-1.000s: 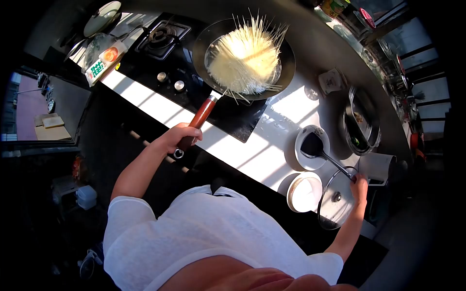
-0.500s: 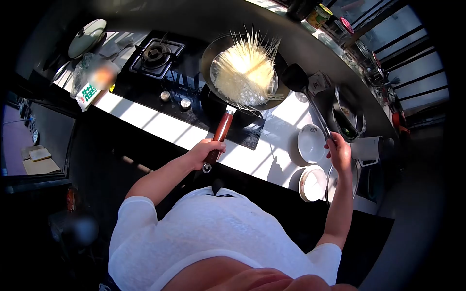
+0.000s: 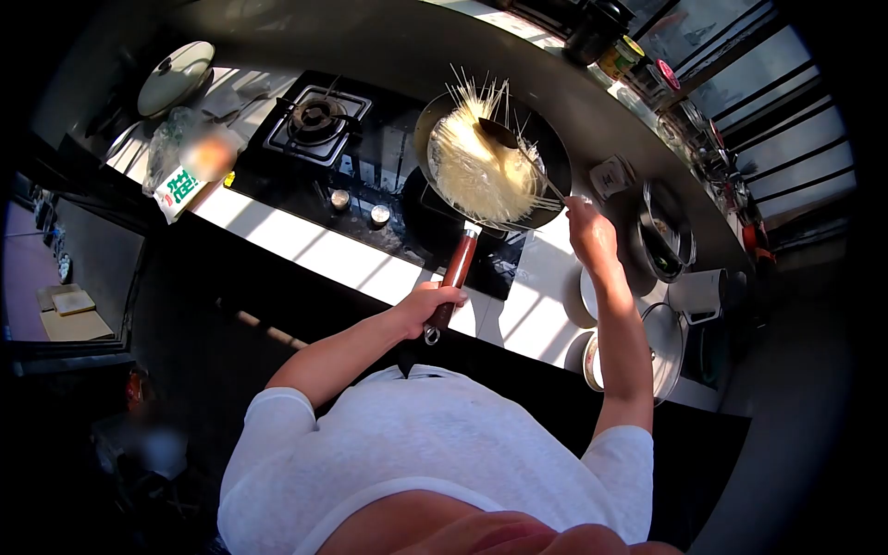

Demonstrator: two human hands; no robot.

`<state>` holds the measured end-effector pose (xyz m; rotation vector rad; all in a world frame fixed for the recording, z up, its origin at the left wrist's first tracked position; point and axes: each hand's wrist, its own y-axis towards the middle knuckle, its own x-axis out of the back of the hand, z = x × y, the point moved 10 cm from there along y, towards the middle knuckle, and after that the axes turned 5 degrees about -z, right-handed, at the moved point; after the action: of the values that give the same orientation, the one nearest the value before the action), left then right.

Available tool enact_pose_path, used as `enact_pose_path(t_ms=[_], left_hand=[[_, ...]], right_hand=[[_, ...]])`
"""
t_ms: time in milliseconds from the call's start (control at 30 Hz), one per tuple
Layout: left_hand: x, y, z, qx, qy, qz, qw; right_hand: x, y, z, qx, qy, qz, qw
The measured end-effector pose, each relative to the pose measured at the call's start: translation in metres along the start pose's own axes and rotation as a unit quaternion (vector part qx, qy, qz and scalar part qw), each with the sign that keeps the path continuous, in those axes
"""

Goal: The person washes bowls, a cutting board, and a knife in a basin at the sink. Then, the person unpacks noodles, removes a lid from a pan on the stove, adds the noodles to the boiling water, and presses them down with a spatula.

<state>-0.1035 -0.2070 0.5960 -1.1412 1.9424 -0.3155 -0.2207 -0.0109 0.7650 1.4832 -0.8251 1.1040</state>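
Observation:
My left hand (image 3: 432, 307) is wrapped round the red-brown handle of a wok (image 3: 552, 159) on the right burner. Pale dry noodles (image 3: 481, 185) fan out in the wok, partly sunk in liquid, with some ends sticking up past the far rim. In my closed right hand (image 3: 592, 231) is the handle of a black spatula (image 3: 499, 133). Its blade lies over the noodles, touching them near the wok's far side. Much of the spatula's handle shows as a thin dark line towards my fingers.
A bare left burner (image 3: 316, 115) and two knobs are on the black stove. Further left are a plastic bag (image 3: 166, 139) and a pan lid (image 3: 176, 78). Bowls, a glass lid (image 3: 661, 347), a white mug (image 3: 696, 294) and a dark pan (image 3: 661, 231) crowd the right counter.
My right hand has moved up and left, bringing the spatula from beside the wok onto the noodles. The noodles lean further left. My left hand keeps its hold on the handle.

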Motion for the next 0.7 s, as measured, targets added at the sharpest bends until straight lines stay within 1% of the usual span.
enact_pose_path(t_ms=[33, 100, 167, 233, 333, 400, 433, 500, 533, 567, 633, 667, 700], left_hand=[[-0.001, 0.000, 0.000, 0.001, 0.000, 0.000, 1.000], [-0.001, 0.000, -0.003, -0.007, 0.000, 0.001, 1.000], [-0.002, -0.002, -0.004, -0.008, -0.002, 0.001, 1.000], [-0.002, -0.001, -0.003, -0.009, -0.002, 0.001, 1.000], [0.002, 0.001, 0.000, 0.002, 0.006, -0.009, 1.000], [0.001, 0.001, -0.002, -0.003, 0.005, -0.006, 1.000], [0.001, 0.000, -0.002, -0.001, 0.005, -0.005, 1.000], [0.000, -0.002, -0.004, 0.006, 0.008, -0.007, 1.000], [-0.001, -0.002, -0.004, 0.007, 0.003, -0.007, 1.000], [-0.002, -0.002, -0.003, 0.009, 0.004, -0.005, 1.000], [-0.002, -0.002, -0.004, 0.004, 0.003, -0.001, 1.000], [-0.002, -0.003, -0.005, 0.003, 0.002, 0.001, 1.000], [-0.002, -0.002, -0.004, 0.003, 0.001, 0.001, 1.000]], right_hand=[[0.000, 0.000, 0.006, 0.007, 0.021, -0.002, 1.000], [0.001, -0.002, 0.015, 0.008, 0.014, 0.000, 1.000], [0.008, -0.006, 0.028, 0.046, 0.033, -0.024, 0.998], [0.012, -0.012, 0.033, 0.046, 0.042, -0.017, 0.998], [0.020, -0.025, 0.038, 0.042, 0.029, 0.014, 0.999], [0.028, -0.036, 0.038, 0.028, 0.013, 0.054, 0.998], [0.036, -0.040, 0.039, 0.027, 0.013, 0.055, 0.998], [0.041, -0.050, 0.034, -0.006, 0.011, 0.106, 0.994], [0.049, -0.054, 0.035, 0.016, 0.002, 0.094, 0.995], [0.054, -0.058, 0.032, 0.014, 0.000, 0.094, 0.995], [0.073, -0.061, 0.030, 0.040, -0.001, 0.057, 0.998], [0.086, -0.062, 0.030, 0.054, 0.008, 0.032, 0.998], [0.095, -0.063, 0.028, 0.045, 0.030, 0.032, 0.998]])
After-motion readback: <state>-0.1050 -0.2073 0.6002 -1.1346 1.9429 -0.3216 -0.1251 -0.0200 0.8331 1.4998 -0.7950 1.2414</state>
